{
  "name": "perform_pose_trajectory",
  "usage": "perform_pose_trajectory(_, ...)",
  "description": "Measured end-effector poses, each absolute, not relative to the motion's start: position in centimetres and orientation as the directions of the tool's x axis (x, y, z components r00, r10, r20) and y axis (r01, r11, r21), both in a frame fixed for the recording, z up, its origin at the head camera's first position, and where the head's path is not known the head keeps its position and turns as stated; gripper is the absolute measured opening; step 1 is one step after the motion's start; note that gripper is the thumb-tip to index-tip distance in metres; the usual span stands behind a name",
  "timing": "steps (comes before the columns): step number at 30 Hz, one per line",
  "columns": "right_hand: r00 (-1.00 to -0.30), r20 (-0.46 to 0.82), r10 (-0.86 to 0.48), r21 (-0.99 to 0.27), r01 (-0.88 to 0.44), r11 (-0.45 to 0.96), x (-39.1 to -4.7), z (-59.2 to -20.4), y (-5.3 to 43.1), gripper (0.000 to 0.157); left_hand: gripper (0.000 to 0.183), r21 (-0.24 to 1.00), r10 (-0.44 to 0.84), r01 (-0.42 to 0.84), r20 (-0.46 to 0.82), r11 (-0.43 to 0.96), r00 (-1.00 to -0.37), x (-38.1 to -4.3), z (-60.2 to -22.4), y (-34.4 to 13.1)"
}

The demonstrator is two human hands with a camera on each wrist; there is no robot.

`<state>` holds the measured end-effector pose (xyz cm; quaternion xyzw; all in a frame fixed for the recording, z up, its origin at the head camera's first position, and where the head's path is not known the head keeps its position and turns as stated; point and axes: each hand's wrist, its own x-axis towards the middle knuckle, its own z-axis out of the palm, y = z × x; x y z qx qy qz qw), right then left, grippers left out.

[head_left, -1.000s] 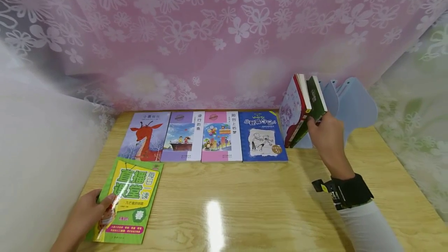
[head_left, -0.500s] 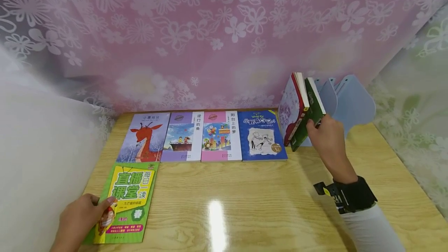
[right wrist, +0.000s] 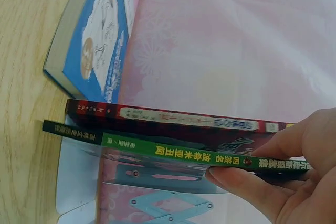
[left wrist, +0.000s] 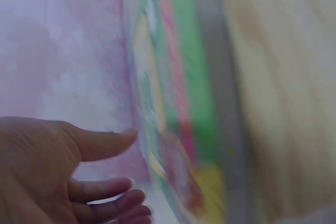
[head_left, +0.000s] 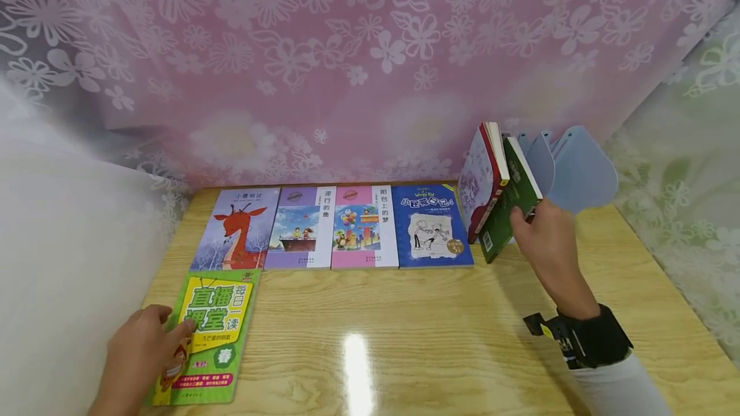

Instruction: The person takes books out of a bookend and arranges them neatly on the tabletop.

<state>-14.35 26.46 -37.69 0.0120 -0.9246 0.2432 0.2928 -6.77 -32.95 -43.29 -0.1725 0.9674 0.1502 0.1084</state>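
My left hand [head_left: 135,348] is at the left edge of a glossy green-and-yellow book [head_left: 234,294] lying flat at the front left of the table. In the left wrist view its thumb and fingers are spread, the thumb tip close to the cover. My right hand [head_left: 549,246] pinches the spine of a thin dark green book [head_left: 514,194] between thumb and fingers. That book stands upright, leaning, between a red-spined book [head_left: 485,178] and a light blue bookend rack [head_left: 569,169]. The right wrist view shows the green spine [right wrist: 142,150] beside the red spine [right wrist: 173,118].
In a row along the back lie a deer-cover book [head_left: 237,226], a purple book [head_left: 295,230], a pink book [head_left: 364,230] and a blue diary book [head_left: 433,226]. The wooden table [head_left: 370,326] meets a pink floral cloth [head_left: 347,82] behind.
The dark green book has come forward out of the rack with my right hand, its lower corner now nearer the front. The green-and-yellow book has settled straighter below the deer-cover book.
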Motion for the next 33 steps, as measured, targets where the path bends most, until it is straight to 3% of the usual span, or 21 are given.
perform_pose_trajectory(9, -0.816, 0.57, 0.097, -0.401, -0.174, 0.899, -10.8, -35.5, 25.6, 0.02, 0.063, 0.458, -0.031, -0.008, 0.044, 0.889, -0.999, -6.6, -40.7, -26.6)
perform_pose_trajectory(12, -0.814, 0.575, 0.077, -0.39, -0.19, 0.901, -9.4, -34.6, 25.2, 0.015, 0.056, 0.492, 0.029, 0.093, 0.135, 0.866, -0.99, -6.5, -40.2, -25.1)
perform_pose_trajectory(17, -0.795, 0.604, 0.048, -0.364, -0.222, 0.905, -7.1, -33.1, 24.2, 0.027, 0.051, 0.519, 0.099, 0.21, 0.233, 0.829, -0.968, -6.6, -39.6, -23.2)
perform_pose_trajectory(26, -0.812, 0.571, 0.123, -0.382, -0.13, 0.915, -4.0, -30.2, 23.2, 0.027, 0.053, 0.533, 0.214, 0.371, 0.334, 0.76, -0.918, -7.2, -39.3, -20.7)
perform_pose_trajectory(33, -0.781, 0.616, 0.103, -0.382, -0.182, 0.906, -3.1, -29.2, 22.6, 0.028, 0.057, 0.543, 0.263, 0.436, 0.369, 0.717, -0.891, -7.6, -38.6, -19.2)
